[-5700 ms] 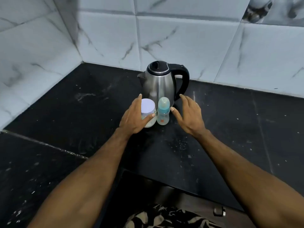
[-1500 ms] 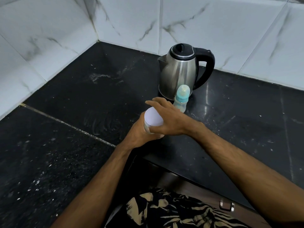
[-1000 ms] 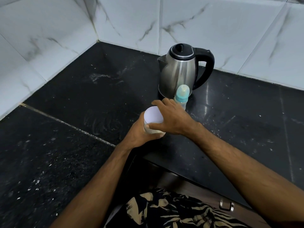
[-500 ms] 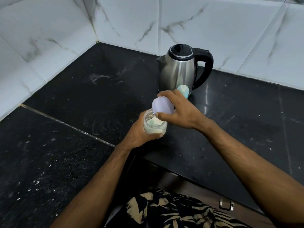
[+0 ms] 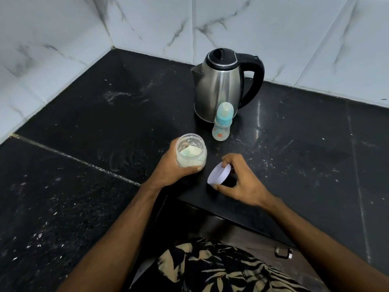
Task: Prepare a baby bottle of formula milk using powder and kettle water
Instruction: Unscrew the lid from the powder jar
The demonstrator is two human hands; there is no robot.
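Powder jar [image 5: 191,153] open in my left hand [image 5: 174,167]; right-hand fingers [image 5: 228,162] pinch its lid [image 5: 219,175] near the table's front edge; baby bottle [image 5: 222,123] capped, unfilled

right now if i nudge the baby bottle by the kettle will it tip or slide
The baby bottle is tall and narrow with a domed cap, so it would probably tip. It looks empty, so likely light. The counter looks glossy, so a low push might slide it.

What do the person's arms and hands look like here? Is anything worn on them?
Both forearms are bare up to the picture's lower edge: no sleeves, watch or bracelet show. The left hand and the right hand wear no gloves, and no rings are visible. The fingernails are short. Below the arms there is a dark garment with a beige leaf print.
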